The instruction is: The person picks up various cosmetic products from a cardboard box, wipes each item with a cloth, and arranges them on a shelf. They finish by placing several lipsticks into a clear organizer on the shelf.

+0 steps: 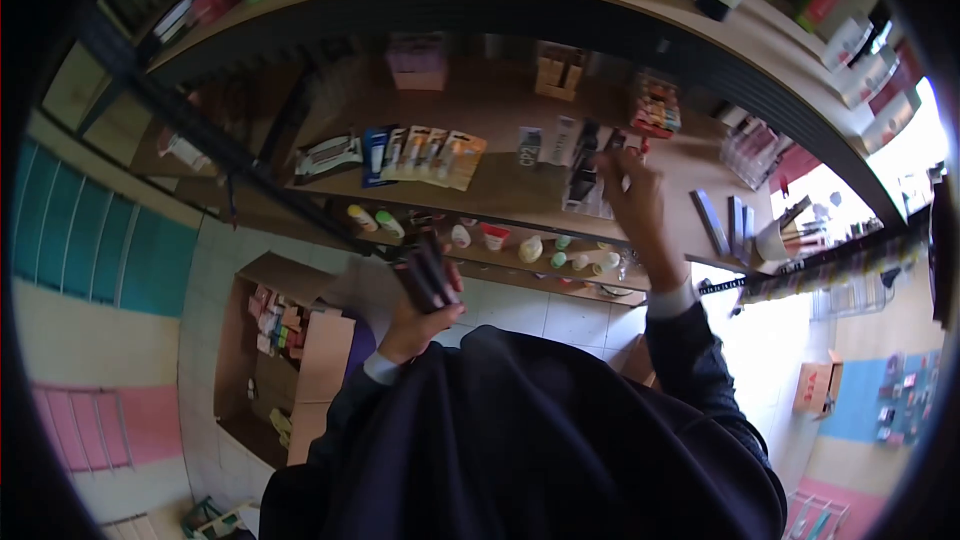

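My left hand (408,328) is closed around several slim, dark cosmetic packs (425,275), held in front of my body below the shelf edge; they are slightly blurred. Over the middle shelf (520,180), my right hand (637,202) reaches forward with its fingers curled together. Its fingertips are at a row of dark slim packs (585,165) in clear wrapping. Whether anything is pinched there I cannot make out. To the left of that row lie a grey-labelled packet (529,147) and orange-and-white carded tubes (435,155).
Small boxes (417,62) and a tray of small colourful items (656,105) stand farther back. Bottles (531,249) line the lower shelf. An open cardboard carton (240,340) sits on the floor at left. A dark upright post (225,145) crosses the shelf's left side.
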### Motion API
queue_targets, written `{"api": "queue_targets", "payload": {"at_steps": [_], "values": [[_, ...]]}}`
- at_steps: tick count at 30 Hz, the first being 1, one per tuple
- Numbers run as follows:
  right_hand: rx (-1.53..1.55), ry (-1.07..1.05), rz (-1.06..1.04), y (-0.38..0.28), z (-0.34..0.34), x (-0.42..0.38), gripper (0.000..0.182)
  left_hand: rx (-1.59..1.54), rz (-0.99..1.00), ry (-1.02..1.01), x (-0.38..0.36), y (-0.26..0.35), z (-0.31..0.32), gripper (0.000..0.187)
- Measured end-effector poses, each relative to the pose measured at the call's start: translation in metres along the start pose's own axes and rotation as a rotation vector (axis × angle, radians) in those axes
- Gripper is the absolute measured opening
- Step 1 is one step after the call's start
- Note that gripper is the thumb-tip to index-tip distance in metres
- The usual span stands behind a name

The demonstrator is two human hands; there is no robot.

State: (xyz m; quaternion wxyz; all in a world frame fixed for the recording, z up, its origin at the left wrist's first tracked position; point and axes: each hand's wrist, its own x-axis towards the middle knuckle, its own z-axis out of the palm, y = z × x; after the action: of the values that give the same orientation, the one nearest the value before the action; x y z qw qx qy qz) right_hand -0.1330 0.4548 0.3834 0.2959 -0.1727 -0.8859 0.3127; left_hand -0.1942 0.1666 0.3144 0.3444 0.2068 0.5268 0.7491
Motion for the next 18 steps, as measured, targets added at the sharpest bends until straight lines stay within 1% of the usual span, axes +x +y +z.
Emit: {"api": "queue_targets", "payload": {"at_steps": [1,2,3,4,5,6,7,8,9,10,11,12,13,14,15,16,17,18], "values": [[0.261,-0.243,0.134,-0.014,0.008,-0.013,0.019,0.182,0.056,-0.081,0.003,0.0,0.002,0.064],[0.606,-0.34,0.166,-0.016,0.027,-0.029,0.025,0.184,0.062,-0.073,0.005,0.001,0.004,0.064],[0.504,-0.37,-0.003,-0.032,0.036,-0.039,0.028,0.21,0.09,-0.12,0.008,0.002,0.008,0.062],[0.586,-0.341,-0.044,-0.044,0.052,-0.048,0.027,0.234,0.115,-0.171,0.01,0.002,0.01,0.06],[0.668,-0.311,-0.082,-0.049,0.063,-0.055,0.027,0.233,0.114,-0.174,0.01,-0.001,0.009,0.06],[0.667,-0.309,-0.079,-0.051,0.064,-0.058,0.027,0.186,0.04,-0.201,0.01,-0.004,0.008,0.056],[0.735,-0.498,0.05,-0.051,0.065,-0.06,0.031,0.14,-0.036,-0.226,0.01,-0.006,0.008,0.052],[0.801,-0.687,0.183,-0.053,0.067,-0.063,0.035,0.14,-0.041,-0.228,0.009,-0.008,0.01,0.052],[0.877,-0.585,0.207,-0.052,0.073,-0.067,0.03,-0.017,-0.091,-0.212,0.01,-0.007,0.016,0.049],[0.878,-0.582,0.212,-0.052,0.075,-0.069,0.03,-0.175,-0.141,-0.195,0.01,-0.006,0.02,0.045],[0.899,-0.526,0.234,-0.053,0.075,-0.07,0.03,-0.176,-0.147,-0.198,0.01,-0.012,0.018,0.045],[0.917,-0.47,0.254,-0.053,0.075,-0.07,0.03,-0.242,-0.167,-0.202,0.013,-0.017,0.016,0.044],[0.915,-0.467,0.258,-0.052,0.078,-0.071,0.03,-0.307,-0.186,-0.206,0.014,-0.021,0.015,0.042],[0.943,-0.353,0.215,-0.048,0.083,-0.073,0.032,-0.307,-0.188,-0.209,0.014,-0.023,0.015,0.042],[0.969,-0.24,0.171,-0.048,0.084,-0.072,0.034,-0.3,-0.191,-0.14,0.015,-0.017,0.021,0.039],[0.969,-0.235,0.174,-0.048,0.081,-0.072,0.034,-0.293,-0.196,-0.072,0.016,-0.014,0.024,0.036],[1.011,-0.172,0.201,-0.05,0.076,-0.071,0.035,-0.291,-0.201,-0.077,0.016,-0.015,0.024,0.036],[1.05,-0.107,0.228,-0.051,0.073,-0.069,0.037,-0.258,-0.139,-0.014,0.017,-0.016,0.023,0.031]]}}
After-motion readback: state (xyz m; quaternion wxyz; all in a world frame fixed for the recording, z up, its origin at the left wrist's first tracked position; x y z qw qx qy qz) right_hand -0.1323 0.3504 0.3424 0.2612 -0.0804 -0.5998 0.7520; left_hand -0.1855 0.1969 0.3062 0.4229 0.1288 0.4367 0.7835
